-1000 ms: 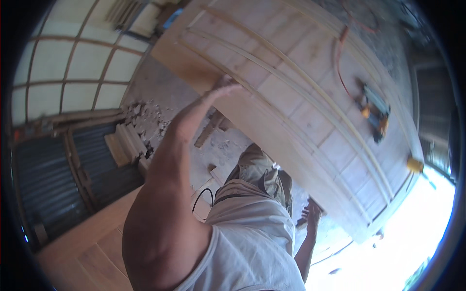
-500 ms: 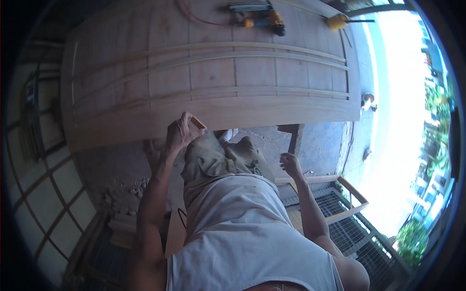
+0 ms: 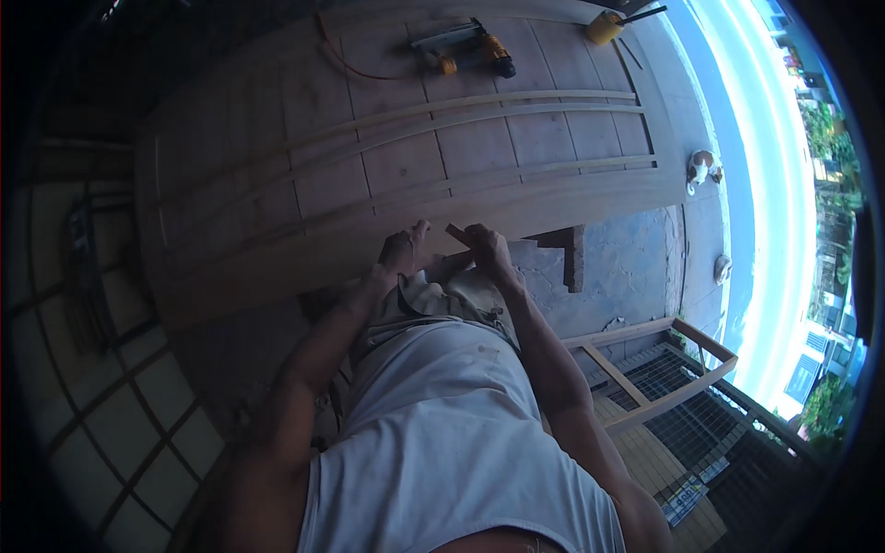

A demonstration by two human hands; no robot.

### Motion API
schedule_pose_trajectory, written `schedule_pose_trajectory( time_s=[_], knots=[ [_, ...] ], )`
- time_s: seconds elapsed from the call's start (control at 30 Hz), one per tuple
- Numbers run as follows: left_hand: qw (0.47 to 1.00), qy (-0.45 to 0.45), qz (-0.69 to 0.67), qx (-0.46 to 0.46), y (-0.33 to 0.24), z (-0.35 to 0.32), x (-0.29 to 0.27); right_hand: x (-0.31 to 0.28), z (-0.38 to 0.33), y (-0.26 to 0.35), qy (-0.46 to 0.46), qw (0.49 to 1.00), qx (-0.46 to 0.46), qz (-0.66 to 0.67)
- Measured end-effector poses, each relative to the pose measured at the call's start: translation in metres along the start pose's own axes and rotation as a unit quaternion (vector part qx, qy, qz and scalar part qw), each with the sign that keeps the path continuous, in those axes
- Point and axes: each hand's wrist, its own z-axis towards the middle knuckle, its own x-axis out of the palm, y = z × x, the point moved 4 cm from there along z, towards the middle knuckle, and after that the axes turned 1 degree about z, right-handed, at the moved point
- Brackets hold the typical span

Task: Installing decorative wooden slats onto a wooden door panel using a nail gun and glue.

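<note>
My right hand (image 3: 490, 251) is closed on a small wooden block (image 3: 457, 235), whose end sticks out past the thumb toward the left. Close beside it, my left hand (image 3: 404, 251) is empty, its fingers loosely bent and apart. Both hands are in front of my waist, at the near edge of a large wooden door panel (image 3: 369, 225). Long thin wood strips (image 3: 516, 111) run across the panel, bowing slightly.
A yellow-and-black nail gun (image 3: 470, 51) with an orange hose (image 3: 346, 64) lies on the panel's far part. A yellow pot (image 3: 605, 28) holding a dark stick stands at the far right corner. A wooden frame (image 3: 678, 387) over wire mesh is low right. A brown-and-white animal (image 3: 702, 168) rests beyond the panel.
The wooden block has passed from my left hand to my right. My right hand came up and left to the panel edge; my left hand moved right. The view has tilted.
</note>
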Motion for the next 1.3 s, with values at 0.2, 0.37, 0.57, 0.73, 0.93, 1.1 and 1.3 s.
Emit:
schedule_pose_trajectory(
  time_s=[0.2,0.37,0.57,0.73,0.93,1.1,1.3],
  knots=[
    [0.992,0.004,-0.005,-0.125,0.055,-0.016,0.041,-0.041,0.033,-0.125,-0.032,0.983,-0.13,-0.123],
    [0.973,-0.106,-0.052,-0.198,0.097,-0.056,0.063,-0.077,0.053,-0.134,-0.021,0.982,-0.071,-0.173],
    [0.877,-0.173,-0.248,-0.374,0.171,-0.173,0.115,-0.139,0.109,-0.108,0.005,0.99,-0.023,-0.142],
    [0.881,-0.151,-0.217,-0.392,0.061,-0.177,0.116,-0.248,0.187,-0.128,-0.049,0.982,-0.011,-0.181],
    [0.902,-0.255,-0.216,-0.272,-0.011,-0.161,0.121,-0.301,0.27,-0.134,-0.058,0.96,-0.059,-0.269],
    [0.914,-0.206,-0.195,-0.289,-0.026,-0.134,0.103,-0.263,0.317,-0.144,-0.082,0.914,-0.174,-0.358],
    [0.921,-0.189,-0.159,-0.302,0.039,-0.058,0.048,-0.249,0.351,-0.15,-0.017,0.888,-0.138,-0.438]
  ],
)
